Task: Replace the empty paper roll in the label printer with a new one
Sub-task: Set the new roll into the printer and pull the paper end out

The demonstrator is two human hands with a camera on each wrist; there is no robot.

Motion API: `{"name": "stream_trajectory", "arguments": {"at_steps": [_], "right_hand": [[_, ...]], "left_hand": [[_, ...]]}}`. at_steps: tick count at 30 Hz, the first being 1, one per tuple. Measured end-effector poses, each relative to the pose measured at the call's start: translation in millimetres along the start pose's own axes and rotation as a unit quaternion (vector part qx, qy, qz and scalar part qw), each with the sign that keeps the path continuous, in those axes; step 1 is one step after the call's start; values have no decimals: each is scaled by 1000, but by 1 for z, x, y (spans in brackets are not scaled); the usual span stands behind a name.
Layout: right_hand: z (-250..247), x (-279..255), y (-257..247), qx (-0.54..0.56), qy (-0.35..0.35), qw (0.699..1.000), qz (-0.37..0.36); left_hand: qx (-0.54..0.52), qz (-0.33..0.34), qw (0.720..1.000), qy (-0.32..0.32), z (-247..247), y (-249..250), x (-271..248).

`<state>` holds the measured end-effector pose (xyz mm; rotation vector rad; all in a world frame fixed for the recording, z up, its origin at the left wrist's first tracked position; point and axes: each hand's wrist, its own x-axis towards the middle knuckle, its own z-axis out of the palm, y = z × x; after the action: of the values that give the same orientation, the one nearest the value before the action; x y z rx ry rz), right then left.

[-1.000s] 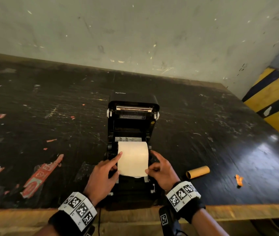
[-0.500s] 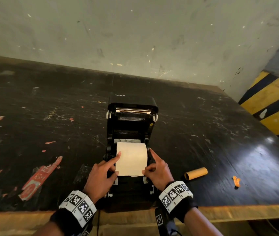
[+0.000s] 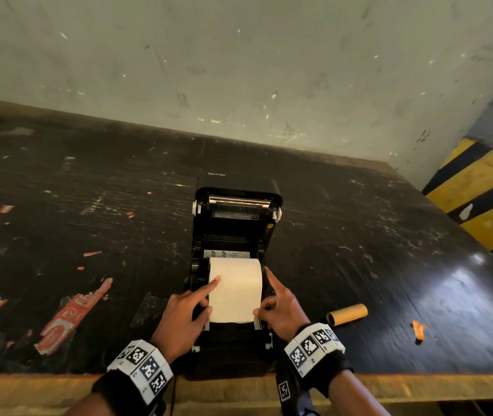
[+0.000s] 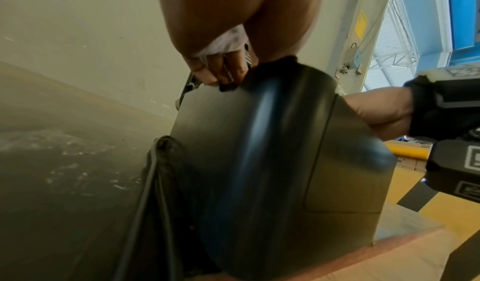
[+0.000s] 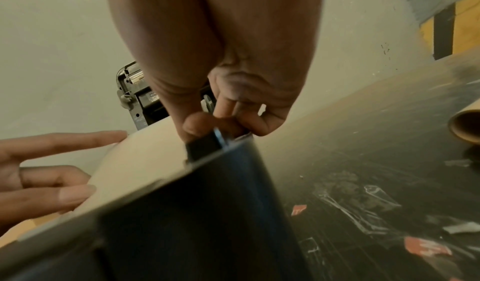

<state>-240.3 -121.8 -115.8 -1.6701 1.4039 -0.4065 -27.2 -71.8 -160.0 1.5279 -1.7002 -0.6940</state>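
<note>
The black label printer (image 3: 236, 223) stands near the table's front edge with its lid raised. A new white paper roll (image 3: 236, 289) lies in its bay, with the loose end drawn toward me. My left hand (image 3: 209, 295) pinches the printer's left wall, thumb on the paper's edge and index finger straight on the roll. My right hand (image 3: 264, 292) mirrors it on the right wall, where its thumb (image 5: 192, 127) presses a black tab and its other fingers curl over the rim. The empty brown core (image 3: 346, 314) lies on the table to the right.
The dark, scratched table (image 3: 89, 205) carries a torn red label (image 3: 71, 316) on the left and an orange scrap (image 3: 418, 330) on the right. A wall stands close behind it. A yellow and black striped barrier (image 3: 485, 199) is at the far right.
Both hands stay at the roll's two sides in nearly the same pose. Only the head view has shifted a little.
</note>
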Motion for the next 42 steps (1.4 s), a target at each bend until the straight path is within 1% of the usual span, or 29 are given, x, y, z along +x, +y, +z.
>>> {"name": "stream_trajectory", "arguments": {"at_steps": [4, 6, 9, 13, 17, 22, 25, 27, 30, 33, 36, 42], "right_hand": [[1, -1, 1, 9, 13, 1000, 2], [0, 0, 3, 9, 8, 1000, 10], [-2, 1, 1, 4, -7, 1000, 20], [-2, 1, 0, 1, -1, 1000, 17], [-1, 0, 0, 6, 27, 1000, 4], [4, 1, 1, -17, 44, 999, -4], [6, 0, 2, -15, 46, 999, -5], [6, -1, 2, -18, 50, 998, -16], [6, -1, 1, -25, 56, 998, -24], [6, 0, 0, -51, 41, 998, -13], [5, 2, -1, -61, 31, 998, -1], [2, 1, 1, 0, 30, 1000, -8]], "left_hand": [[13, 4, 999, -33, -6, -2, 0], [13, 4, 999, -46, -8, -1, -1], [11, 1, 999, -34, -7, 2, 0], [5, -4, 1000, -20, -1, -5, 3], [22, 3, 1000, -22, -1, -7, 4], [19, 0, 1000, -14, -1, -3, 4], [41, 9, 999, 5, 0, 6, 5], [70, 21, 997, 0, 2, 5, 7], [100, 14, 995, -8, 4, -1, 5], [79, 14, 997, 18, 4, 4, 3], [30, 12, 999, 36, 2, 5, 7], [26, 28, 999, -2, -5, -2, 7]]}}
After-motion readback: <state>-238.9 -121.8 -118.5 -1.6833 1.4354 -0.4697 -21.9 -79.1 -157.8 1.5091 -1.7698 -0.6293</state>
